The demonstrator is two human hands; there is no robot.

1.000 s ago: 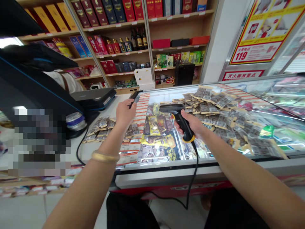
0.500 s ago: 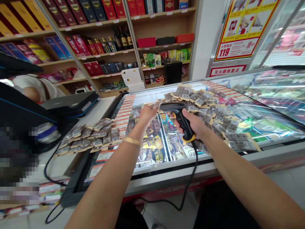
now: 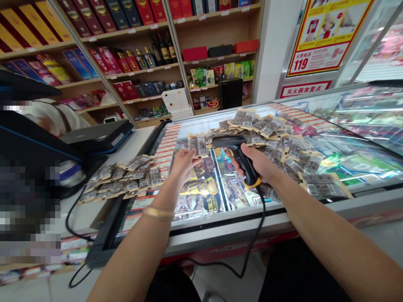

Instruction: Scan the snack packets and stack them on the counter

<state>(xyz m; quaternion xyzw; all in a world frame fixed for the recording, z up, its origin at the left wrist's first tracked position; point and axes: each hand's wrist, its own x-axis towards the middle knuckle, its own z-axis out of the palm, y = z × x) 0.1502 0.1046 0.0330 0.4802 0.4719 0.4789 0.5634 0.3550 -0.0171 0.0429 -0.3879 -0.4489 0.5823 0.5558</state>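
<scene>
My right hand [image 3: 256,161] is closed around the grip of a black and yellow barcode scanner [image 3: 242,161], its head pointing left. A black cable runs down from the handle. Between finger and thumb, my left hand [image 3: 183,162] pinches a small clear-and-tan snack packet [image 3: 197,144], held up just left of the scanner's head with a barcode label facing me. Behind and right of the scanner lies a loose heap of similar packets [image 3: 267,126] on the glass freezer top [image 3: 195,126]. A smaller pile of packets [image 3: 126,176] rests on the left edge.
Bagged goods [image 3: 197,197] show through the freezer glass. To the left stand a dark checkout machine [image 3: 97,134] and a counter [image 3: 138,144]. A person in a white top [image 3: 47,113] is behind it. Shelves [image 3: 217,56] with boxes and bottles line the back wall.
My left hand has drawn back to the left and toward me, bringing a packet away from the heap beside the scanner's head. My right hand keeps the scanner in nearly the same place.
</scene>
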